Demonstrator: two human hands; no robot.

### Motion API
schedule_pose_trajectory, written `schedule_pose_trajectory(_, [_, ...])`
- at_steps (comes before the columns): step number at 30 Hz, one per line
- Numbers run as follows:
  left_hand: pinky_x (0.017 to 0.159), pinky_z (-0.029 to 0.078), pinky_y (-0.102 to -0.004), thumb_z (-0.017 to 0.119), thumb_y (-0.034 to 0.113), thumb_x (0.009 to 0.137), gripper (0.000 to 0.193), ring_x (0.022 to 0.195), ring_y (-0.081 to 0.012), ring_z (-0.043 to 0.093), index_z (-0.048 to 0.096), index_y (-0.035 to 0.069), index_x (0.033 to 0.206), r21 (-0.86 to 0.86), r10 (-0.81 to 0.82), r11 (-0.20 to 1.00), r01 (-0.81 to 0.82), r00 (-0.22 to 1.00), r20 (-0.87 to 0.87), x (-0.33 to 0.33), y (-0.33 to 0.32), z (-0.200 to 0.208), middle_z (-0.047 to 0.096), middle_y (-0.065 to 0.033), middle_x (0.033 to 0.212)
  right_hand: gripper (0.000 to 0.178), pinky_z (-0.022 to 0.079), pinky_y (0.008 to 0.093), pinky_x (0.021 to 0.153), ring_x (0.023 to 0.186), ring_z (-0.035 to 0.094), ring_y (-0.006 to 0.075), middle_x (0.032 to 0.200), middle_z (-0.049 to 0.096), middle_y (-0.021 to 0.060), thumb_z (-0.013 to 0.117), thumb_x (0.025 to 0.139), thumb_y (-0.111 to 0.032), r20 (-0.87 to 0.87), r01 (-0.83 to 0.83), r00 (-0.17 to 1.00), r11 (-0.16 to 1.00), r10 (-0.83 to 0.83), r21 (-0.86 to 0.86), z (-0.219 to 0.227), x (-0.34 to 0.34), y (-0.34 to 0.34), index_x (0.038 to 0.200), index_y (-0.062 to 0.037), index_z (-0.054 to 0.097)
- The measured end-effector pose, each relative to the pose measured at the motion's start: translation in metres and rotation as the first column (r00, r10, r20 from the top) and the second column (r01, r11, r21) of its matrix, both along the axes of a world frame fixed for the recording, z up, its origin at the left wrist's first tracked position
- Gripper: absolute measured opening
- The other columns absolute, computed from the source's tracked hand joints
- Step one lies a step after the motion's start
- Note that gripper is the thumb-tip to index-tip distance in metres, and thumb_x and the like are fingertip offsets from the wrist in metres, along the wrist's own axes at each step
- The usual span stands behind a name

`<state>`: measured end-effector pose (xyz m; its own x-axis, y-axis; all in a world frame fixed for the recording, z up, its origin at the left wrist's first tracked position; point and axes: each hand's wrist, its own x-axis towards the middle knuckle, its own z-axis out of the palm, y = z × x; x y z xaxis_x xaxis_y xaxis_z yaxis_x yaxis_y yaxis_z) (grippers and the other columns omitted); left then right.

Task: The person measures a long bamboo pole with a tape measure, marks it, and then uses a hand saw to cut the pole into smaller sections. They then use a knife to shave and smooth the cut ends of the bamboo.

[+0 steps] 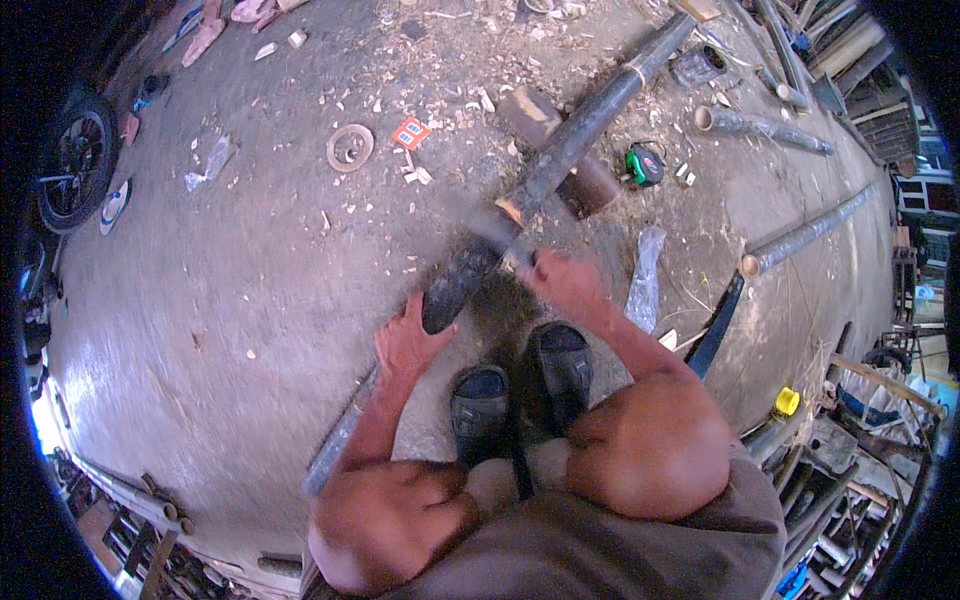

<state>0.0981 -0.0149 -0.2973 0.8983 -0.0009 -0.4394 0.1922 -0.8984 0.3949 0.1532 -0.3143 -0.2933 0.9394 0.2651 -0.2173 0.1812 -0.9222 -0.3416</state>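
Observation:
A dark bamboo pole slants from near my feet up to the far right, resting across a short brown log. Pale wood shows at a cut on its upper side. My left hand grips the pole's near end, thumb and fingers spread around its rim. My right hand is closed around the handle of a blade-like tool, which is smeared by motion and lies over the pole just below the cut. Its exact kind is too blurred to tell.
Wood chips litter the floor, with a shallow bowl and a green-black tape measure. Cut bamboo pieces lie to the right. A dark long blade and clear plastic lie beside my right forearm. A wheel stands far left.

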Motion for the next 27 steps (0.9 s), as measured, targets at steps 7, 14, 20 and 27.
schedule_pose_trajectory(7, [0.082,0.057,-0.0533,0.081,0.058,0.074,0.085,0.092,-0.0442,0.072,0.053,0.015,0.141,-0.041,-0.014,0.999,0.016,0.999,0.044,-0.01,0.005,-0.01,0.074,-0.0233,0.102,0.045,0.055,0.0544,0.06,0.07,0.07,0.0427,0.073,0.068,0.0204,0.061,0.097,-0.052,0.027,0.235,0.97,0.964,-0.24,0.127,-0.025,0.015,-0.022,0.099,-0.007,0.058])
schedule_pose_trajectory(14, [0.083,0.056,-0.0542,0.081,0.057,0.074,0.088,0.091,-0.0447,0.072,0.051,0.013,0.144,-0.021,0.017,1.0,-0.016,0.999,0.047,-0.007,-0.004,-0.007,0.074,-0.0235,0.101,0.047,0.056,0.0567,0.066,0.074,0.07,0.0445,0.081,0.07,0.0217,0.056,0.099,-0.052,-0.058,0.156,0.987,0.985,-0.152,0.073,-0.013,0.0,-0.003,0.106,-0.0055,0.059])
schedule_pose_trajectory(20, [0.084,0.056,-0.0544,0.083,0.054,0.074,0.087,0.099,-0.0424,0.072,0.051,0.014,0.144,0.075,0.033,0.996,-0.04,0.994,0.099,-0.017,-0.001,-0.003,0.072,-0.0226,0.112,0.043,0.054,0.055,0.055,0.065,0.069,0.0427,0.066,0.065,0.0201,0.062,0.097,-0.049,0.146,0.102,0.983,0.994,-0.108,0.047,-0.02,0.001,-0.001,0.095,-0.0073,0.057])
schedule_pose_trajectory(27, [0.082,0.057,-0.053,0.081,0.062,0.074,0.096,0.096,-0.0416,0.073,0.046,0.014,0.149,0.013,-0.012,1.0,0.012,0.999,0.034,-0.008,-0.003,-0.007,0.074,-0.0216,0.11,0.044,0.053,0.0542,0.058,0.067,0.068,0.0457,0.069,0.066,0.0227,0.063,0.097,-0.047,0.074,0.015,0.997,0.998,-0.019,0.057,-0.015,0.001,-0.019,0.097,-0.0036,0.056])
